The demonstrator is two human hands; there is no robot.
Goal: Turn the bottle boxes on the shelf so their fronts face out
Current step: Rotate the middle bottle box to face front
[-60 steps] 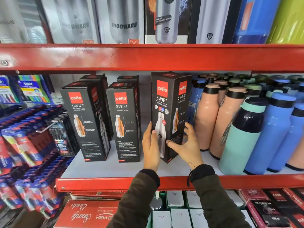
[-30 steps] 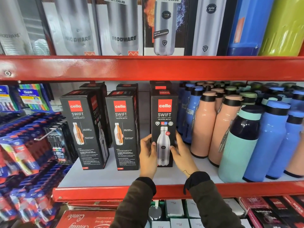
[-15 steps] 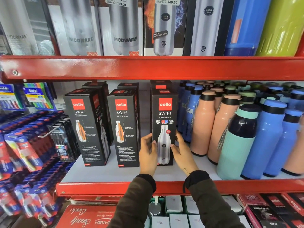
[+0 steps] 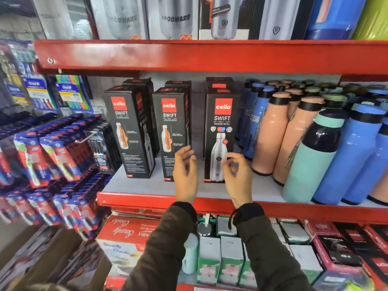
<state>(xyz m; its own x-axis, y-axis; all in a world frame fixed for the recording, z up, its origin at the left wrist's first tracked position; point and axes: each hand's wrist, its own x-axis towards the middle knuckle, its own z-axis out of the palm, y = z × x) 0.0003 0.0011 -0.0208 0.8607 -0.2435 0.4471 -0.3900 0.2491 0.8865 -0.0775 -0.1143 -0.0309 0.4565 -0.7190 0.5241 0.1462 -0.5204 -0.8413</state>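
Observation:
Three black Cello Swift bottle boxes stand in a row on the red shelf (image 4: 147,199). The right box (image 4: 221,127) faces straight out, showing a silver bottle. The middle box (image 4: 171,131) and the left box (image 4: 130,131) show a side panel with an orange bottle and sit slightly angled. My left hand (image 4: 185,173) hovers in front of the gap between the middle and right boxes, fingers apart, holding nothing. My right hand (image 4: 237,177) is just before the right box's lower corner, fingers loosely curled, off the box.
More black boxes stand behind the front row. Peach, blue and mint bottles (image 4: 310,148) crowd the shelf right of the boxes. Toothbrush packs (image 4: 54,156) hang at the left. Boxed bottles (image 4: 174,17) fill the shelf above; red cartons (image 4: 126,234) lie below.
The right box was turned from angled to front-facing and set down. Both hands have since let go of it and drawn back a little. The camera has shifted to the left.

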